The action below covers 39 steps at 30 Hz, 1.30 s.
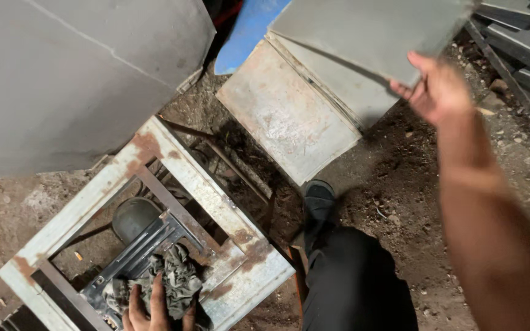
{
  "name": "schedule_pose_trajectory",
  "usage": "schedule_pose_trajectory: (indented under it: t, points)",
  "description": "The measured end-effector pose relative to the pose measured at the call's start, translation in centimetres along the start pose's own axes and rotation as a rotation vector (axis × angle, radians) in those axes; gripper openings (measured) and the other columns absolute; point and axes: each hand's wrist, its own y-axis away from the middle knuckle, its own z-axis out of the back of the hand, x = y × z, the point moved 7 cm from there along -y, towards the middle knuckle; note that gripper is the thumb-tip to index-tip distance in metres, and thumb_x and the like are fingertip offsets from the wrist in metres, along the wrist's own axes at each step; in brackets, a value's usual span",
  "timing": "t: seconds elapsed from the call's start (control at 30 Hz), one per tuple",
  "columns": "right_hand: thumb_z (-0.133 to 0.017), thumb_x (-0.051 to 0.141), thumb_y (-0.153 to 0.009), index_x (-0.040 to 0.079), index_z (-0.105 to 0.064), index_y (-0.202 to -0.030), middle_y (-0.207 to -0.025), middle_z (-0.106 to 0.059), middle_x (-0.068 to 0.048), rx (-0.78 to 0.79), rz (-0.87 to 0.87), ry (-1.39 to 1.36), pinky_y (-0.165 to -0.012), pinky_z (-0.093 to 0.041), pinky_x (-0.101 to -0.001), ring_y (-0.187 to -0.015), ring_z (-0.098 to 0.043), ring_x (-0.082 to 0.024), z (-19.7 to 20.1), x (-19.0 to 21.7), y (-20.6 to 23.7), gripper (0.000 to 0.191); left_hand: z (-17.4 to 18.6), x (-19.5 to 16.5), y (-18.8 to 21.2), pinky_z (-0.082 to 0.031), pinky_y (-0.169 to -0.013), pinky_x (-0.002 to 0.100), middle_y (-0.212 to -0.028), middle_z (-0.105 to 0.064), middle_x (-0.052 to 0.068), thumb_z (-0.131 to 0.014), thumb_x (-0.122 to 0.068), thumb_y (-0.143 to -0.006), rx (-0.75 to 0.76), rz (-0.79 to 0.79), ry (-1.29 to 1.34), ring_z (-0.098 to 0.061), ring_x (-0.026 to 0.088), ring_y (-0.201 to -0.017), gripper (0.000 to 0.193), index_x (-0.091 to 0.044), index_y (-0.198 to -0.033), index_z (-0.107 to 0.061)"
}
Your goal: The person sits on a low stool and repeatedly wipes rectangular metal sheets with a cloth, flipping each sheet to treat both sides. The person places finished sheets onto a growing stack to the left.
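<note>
- Head view, far left: a big grey slab (62, 73) fills the upper corner, its lower edge hanging over the dirt floor (394, 178).
- Below it stands a rusty, pale metal frame (203, 184), tilted in the picture, with open gaps between its bars and a dark round drum (131, 217) showing through them.
- My left hand (157, 309) is at the bottom edge, inside the frame's opening, fingers (136, 303) clenched on a grimy grey rag (176, 279) that lies against a ribbed metal piece (139, 248).
- The frame's bars close around that hand on both sides, so room there is tight.
- Centre: a rusted flat sheet (286, 119) leans just beyond the frame, with thin rods between them; my dark shoe (319, 199) and trouser leg (354, 282) stand on bare soil beside it.
- Right: my right hand (440, 89) grasps the lower corner of a grey metal sheet (369, 30), held above the stacked sheets, fingers under its edge.
- Far right: dark metal bars (522, 46) lie close by the raised sheet.
</note>
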Motion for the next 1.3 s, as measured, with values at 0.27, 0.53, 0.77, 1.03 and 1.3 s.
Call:
schedule_pose_trajectory:
  t: [0.27,0.53,0.77,1.03,1.3]
  points:
    - [-0.059,0.002,-0.111,-0.002,-0.056,-0.100,-0.094,-0.064,-0.016,0.126,1.242,0.601,-0.064,-0.047,-0.0271,-0.081,-0.064,-0.020,-8.1,11.7,9.7,0.012,1.9,-2.5,1.3,-0.034,-0.112,0.067,-0.160,-0.034,0.022,-0.085,-0.044,-0.058,-0.035,0.092,0.063,-0.030,0.060,-0.142,0.100,-0.040,-0.149,-0.044]
    - [-0.068,0.002,-0.097,0.005,-0.069,-0.075,-0.082,-0.068,-0.005,0.089,1.205,0.883,-0.061,-0.050,-0.0272,-0.068,-0.062,-0.012,-11.6,6.4,10.6,0.022,3.7,-4.2,2.0,-0.039,-0.104,0.069,-0.162,-0.030,0.019,-0.077,-0.045,-0.066,-0.036,0.066,0.098,-0.032,0.056,-0.140,0.094,-0.040,-0.151,-0.038]
    - [-0.083,0.004,-0.103,0.006,-0.057,-0.103,-0.092,-0.059,-0.004,0.109,0.975,0.220,-0.048,-0.034,-0.0232,-0.062,-0.049,-0.008,-6.5,10.9,22.2,0.026,7.3,-1.2,1.2,-0.047,-0.105,0.052,-0.133,-0.060,0.025,-0.076,-0.024,-0.080,-0.046,0.076,0.531,-0.056,0.042,-0.122,0.063,-0.005,-0.136,-0.053]
    - [-0.078,0.017,-0.089,0.009,-0.066,-0.114,-0.109,-0.069,-0.004,0.384,0.331,0.057,-0.073,-0.058,-0.0354,-0.096,-0.069,-0.016,-8.2,-6.6,31.0,0.029,13.3,10.6,3.6,-0.050,-0.089,0.029,-0.110,-0.072,0.006,-0.069,-0.026,-0.094,-0.270,0.227,1.357,-0.064,0.015,-0.099,0.046,0.001,-0.130,-0.061]
    - [-0.068,0.044,-0.102,0.001,-0.073,-0.111,-0.106,-0.074,-0.014,0.509,0.397,0.949,-0.093,-0.052,-0.0412,-0.100,-0.068,-0.025,-11.5,-17.5,33.0,0.044,14.2,11.4,3.2,-0.053,-0.093,0.042,-0.116,-0.069,0.026,-0.069,-0.045,-0.095,-0.313,0.159,0.901,-0.069,0.035,-0.108,0.062,0.008,-0.127,-0.060]
